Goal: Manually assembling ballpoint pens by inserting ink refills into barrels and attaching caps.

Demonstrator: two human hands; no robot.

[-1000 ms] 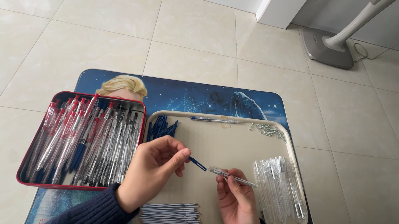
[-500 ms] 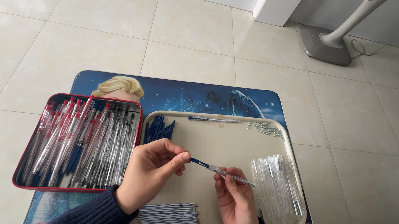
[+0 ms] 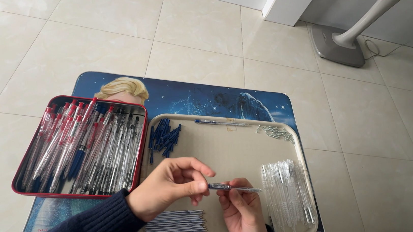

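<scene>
Large pale cream floor tiles with thin grey grout lines are filling most of the view, reflecting soft, even daylight. A white wall corner is meeting the floor at the top edge. To the right of it, the grey base of a standing fan is sitting on the tiles, its white pole leaning toward the upper right corner.

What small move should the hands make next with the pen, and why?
Probably push the blue end piece fully home: the left hand pinches it at the clear pen barrel, which the right hand holds level above the beige tray, seemingly not yet seated.
</scene>
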